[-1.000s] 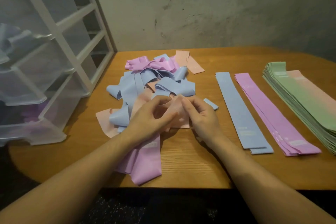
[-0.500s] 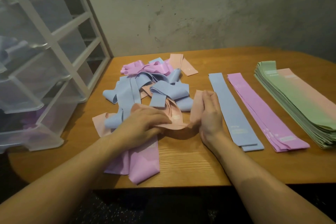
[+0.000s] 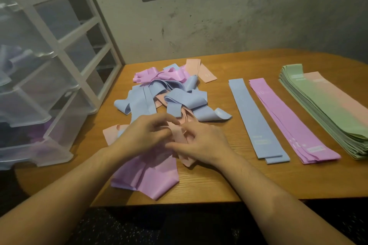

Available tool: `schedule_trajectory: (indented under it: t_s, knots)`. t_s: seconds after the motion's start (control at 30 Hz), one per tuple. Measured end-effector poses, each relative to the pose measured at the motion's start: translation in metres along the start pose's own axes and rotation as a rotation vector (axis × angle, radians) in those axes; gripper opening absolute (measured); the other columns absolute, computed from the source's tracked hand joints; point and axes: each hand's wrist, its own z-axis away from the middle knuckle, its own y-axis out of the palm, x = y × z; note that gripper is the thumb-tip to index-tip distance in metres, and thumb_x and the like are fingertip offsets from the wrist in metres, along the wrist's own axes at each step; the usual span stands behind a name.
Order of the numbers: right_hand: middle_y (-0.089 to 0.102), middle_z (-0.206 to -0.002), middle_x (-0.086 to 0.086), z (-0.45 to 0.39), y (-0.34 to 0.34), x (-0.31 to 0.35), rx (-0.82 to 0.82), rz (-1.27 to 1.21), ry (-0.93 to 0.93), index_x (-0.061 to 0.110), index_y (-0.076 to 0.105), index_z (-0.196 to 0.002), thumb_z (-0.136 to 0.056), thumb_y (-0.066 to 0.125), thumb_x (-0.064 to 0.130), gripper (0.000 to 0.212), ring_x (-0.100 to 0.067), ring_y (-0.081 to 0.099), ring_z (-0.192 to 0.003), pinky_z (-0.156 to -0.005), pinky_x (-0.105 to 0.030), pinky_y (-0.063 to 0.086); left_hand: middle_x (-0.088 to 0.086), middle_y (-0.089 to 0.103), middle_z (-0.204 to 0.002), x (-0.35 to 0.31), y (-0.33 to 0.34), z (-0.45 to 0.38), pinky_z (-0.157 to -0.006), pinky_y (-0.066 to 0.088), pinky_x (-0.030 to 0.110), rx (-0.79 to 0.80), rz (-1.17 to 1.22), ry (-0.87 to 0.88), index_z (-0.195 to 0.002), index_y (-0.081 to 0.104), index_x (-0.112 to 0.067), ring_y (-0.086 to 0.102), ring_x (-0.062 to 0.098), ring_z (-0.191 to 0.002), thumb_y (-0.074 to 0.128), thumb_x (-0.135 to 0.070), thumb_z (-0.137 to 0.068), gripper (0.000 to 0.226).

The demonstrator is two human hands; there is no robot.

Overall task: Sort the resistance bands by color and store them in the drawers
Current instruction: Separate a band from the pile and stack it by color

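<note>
Both hands meet at the near edge of the tangled pile. The left hand [image 3: 147, 135] has its fingers curled and pinches a peach band [image 3: 179, 137]; the right hand [image 3: 201, 141] pinches the same band from the opposite side, fingertips bent in toward the left.

Change: half a second ago the right hand stood flat and upright against the band's right end, with the band stretched between the hands. The hands have now closed together and the band is bunched between them. Judgement: the person is working this band free and flattening it for the sorted rows; no band has yet gone into a drawer in this step.

Under the wrists lies a loose pink band [image 3: 151, 179]. Beyond the fingers sits the unsorted pile [image 3: 175, 97] of blue, pink and peach bands. To the right of the right hand, well apart, lie a flat blue stack [image 3: 253, 117], then a pink stack [image 3: 288, 123], then a green stack [image 3: 322, 109] with a peach stack [image 3: 346, 103] lying partly on it.

To the left of the left hand stands a clear drawer unit [image 3: 39, 89], drawers pulled out.

Surface: a wooden table [image 3: 249, 181]. Behind it, a rough grey wall [image 3: 229, 26].
</note>
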Motion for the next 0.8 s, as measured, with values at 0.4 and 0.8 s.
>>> schedule_trajectory:
  t_s: [0.4, 0.8]
  knots:
    - [0.063, -0.068, -0.005, 0.002, -0.01, -0.01, -0.098, -0.857, -0.026, 0.015, 0.069, -0.08, -0.085, 0.057, 0.035, 0.025, -0.008, 0.058, -0.069, -0.065, -0.021, 0.046, -0.02, 0.066, -0.104, 0.006, -0.005, 0.01, -0.088, 0.055, 0.033, -0.113, -0.04, 0.066, -0.098, 0.073, -0.033, 0.061, 0.003, -0.102, 0.065, -0.029, -0.091, 0.011]
    - [0.07, -0.079, -0.001, 0.025, -0.03, -0.011, -0.196, -1.227, 0.448, 0.006, 0.075, -0.091, -0.092, 0.051, 0.037, 0.039, -0.012, 0.065, -0.074, -0.066, -0.028, 0.045, -0.016, 0.066, -0.115, -0.015, 0.0, 0.011, -0.089, 0.057, 0.03, -0.234, 0.197, 0.006, -0.098, 0.072, -0.024, 0.059, 0.005, -0.113, 0.066, -0.034, -0.092, 0.013]
